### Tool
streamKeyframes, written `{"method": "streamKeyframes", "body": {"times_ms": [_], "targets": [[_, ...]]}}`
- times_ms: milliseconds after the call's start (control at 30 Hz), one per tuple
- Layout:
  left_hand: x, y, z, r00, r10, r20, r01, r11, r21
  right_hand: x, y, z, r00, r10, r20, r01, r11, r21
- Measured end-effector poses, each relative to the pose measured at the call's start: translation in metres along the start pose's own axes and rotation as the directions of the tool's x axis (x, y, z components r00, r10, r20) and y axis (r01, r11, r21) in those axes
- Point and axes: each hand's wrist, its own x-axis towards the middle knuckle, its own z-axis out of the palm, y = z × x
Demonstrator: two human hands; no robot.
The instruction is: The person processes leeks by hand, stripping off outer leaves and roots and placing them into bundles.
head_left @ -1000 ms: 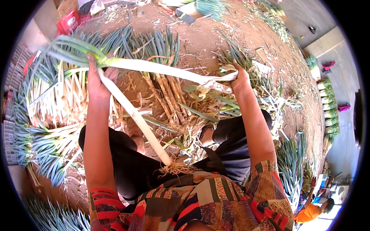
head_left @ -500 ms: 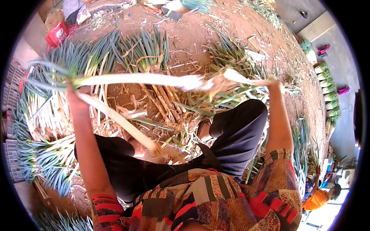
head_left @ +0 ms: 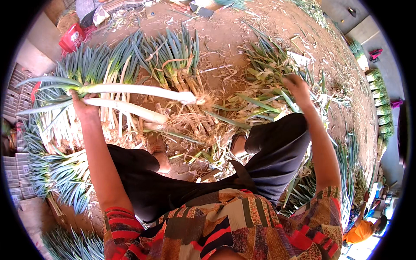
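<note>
My left hand (head_left: 84,104) is closed round two long leeks just below their green leaves. The upper leek (head_left: 138,89) has a clean white shaft ending in a rooty tip at the right. Under it, the second leek (head_left: 125,108) slants down toward the ground litter. My right hand (head_left: 298,90) is over a heap of stripped green leaves (head_left: 266,69), its fingers loosely bent and nothing visible in them. Beyond the held leeks lies a bunch of leeks (head_left: 171,56) with brownish, unpeeled shafts. White-shafted leeks (head_left: 65,130) lie in a row beside my left arm.
Peelings (head_left: 216,160) litter the ground between my feet. Stacked grey crates (head_left: 17,173) stand at the far left, and a red container (head_left: 72,38) sits behind the leeks. Bundled leeks (head_left: 383,102) line the far right. A person in orange (head_left: 359,232) is at lower right.
My right hand has come away from the upper leek's root end, and the pale strip stretched between them is gone from it. The second leek has swung up closer to the upper one.
</note>
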Motion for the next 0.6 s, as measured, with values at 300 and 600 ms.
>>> {"method": "streamKeyframes", "body": {"times_ms": [300,600], "targets": [[0.007,-0.012,-0.009,0.973,-0.211,0.091,0.215,0.976,-0.044,-0.051,-0.196,0.15,0.697,-0.55,0.46,0.299,0.806,0.51],[-0.008,-0.016,0.001,0.958,-0.287,0.008,0.285,0.953,0.098,-0.071,-0.217,0.154,0.658,-0.545,0.52,0.179,0.784,0.595]]}}
